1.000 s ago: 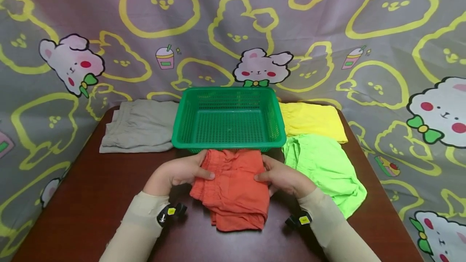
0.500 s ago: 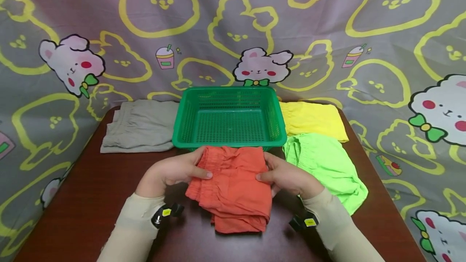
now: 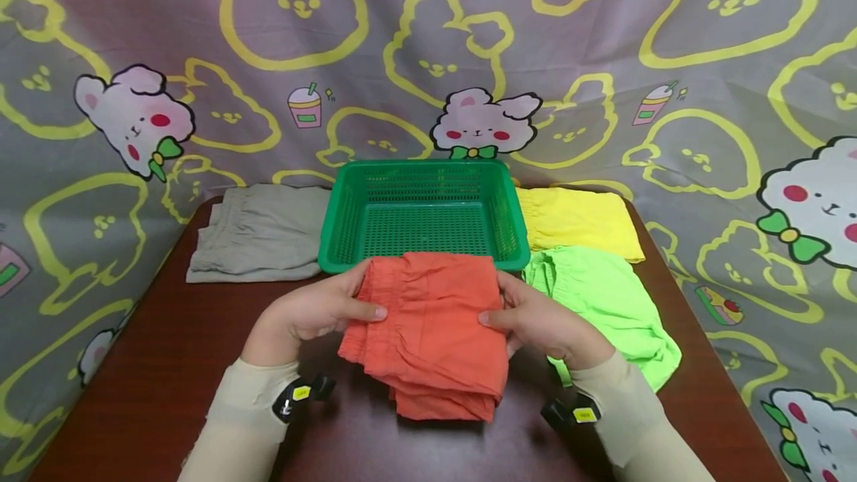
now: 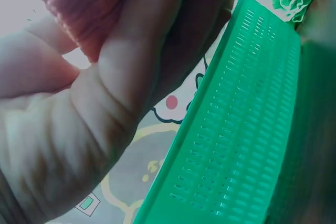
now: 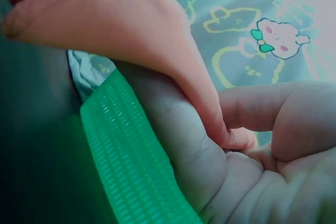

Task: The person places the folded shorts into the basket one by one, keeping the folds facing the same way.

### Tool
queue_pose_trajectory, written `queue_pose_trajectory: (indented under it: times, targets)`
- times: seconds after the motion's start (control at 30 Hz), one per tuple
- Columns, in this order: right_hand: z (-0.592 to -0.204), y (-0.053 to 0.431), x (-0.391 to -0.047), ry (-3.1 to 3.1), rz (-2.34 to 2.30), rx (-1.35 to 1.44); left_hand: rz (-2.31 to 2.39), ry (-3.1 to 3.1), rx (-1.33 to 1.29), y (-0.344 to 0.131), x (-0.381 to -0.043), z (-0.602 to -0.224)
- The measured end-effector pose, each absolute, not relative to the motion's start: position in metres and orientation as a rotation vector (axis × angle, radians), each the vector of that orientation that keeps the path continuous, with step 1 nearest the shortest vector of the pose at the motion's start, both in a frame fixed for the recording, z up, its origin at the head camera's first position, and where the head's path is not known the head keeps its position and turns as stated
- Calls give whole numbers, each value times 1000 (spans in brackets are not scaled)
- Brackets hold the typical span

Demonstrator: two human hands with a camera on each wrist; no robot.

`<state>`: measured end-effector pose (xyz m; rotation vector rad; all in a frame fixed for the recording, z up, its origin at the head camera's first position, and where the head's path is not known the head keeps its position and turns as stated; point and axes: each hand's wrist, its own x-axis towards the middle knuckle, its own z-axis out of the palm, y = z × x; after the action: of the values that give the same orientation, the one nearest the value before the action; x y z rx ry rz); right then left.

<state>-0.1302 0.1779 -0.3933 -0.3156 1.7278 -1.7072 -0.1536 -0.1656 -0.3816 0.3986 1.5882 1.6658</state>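
Observation:
Folded orange shorts (image 3: 435, 333) with a gathered elastic waistband are held above the table in front of the green basket (image 3: 328, 236). My left hand (image 3: 318, 316) grips their left side, thumb on top and the other fingers beneath. On the opposite side my right hand (image 3: 545, 322) pinches the edge in the same way. The far edge of the shorts overlaps the basket's near rim in the head view. In the left wrist view the orange cloth (image 4: 86, 11) sits between thumb and fingers, with the basket's perforated wall (image 4: 236, 114) beyond. Most fingertips are hidden under the cloth.
Folded grey shorts (image 3: 264, 233) lie left of the basket. To its right are folded yellow shorts (image 3: 579, 222), with bright green shorts (image 3: 609, 311) nearer to me. The dark brown table (image 3: 154, 370) backs onto a patterned curtain (image 3: 375, 43).
Both hands have raised the orange shorts and moved them slightly forward, so they now cover part of the basket's near rim. The hands have spread slightly apart. The basket and other clothes stay put.

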Motion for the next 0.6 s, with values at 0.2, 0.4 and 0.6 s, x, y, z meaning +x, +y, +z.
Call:
queue_pose_trajectory:
  times: [0.2, 0.4, 0.6]
  targets:
    - [-390, 178, -129, 1752, -1782, -299, 1752, 1580, 368, -166, -155, -379]
    - [-386, 177, -130, 1792, -1859, -229, 1846, 1596, 310, -163, -156, -379]
    - [-385, 175, -131, 1806, -1954, -168, 1921, 1626, 203, -157, -155, -377]
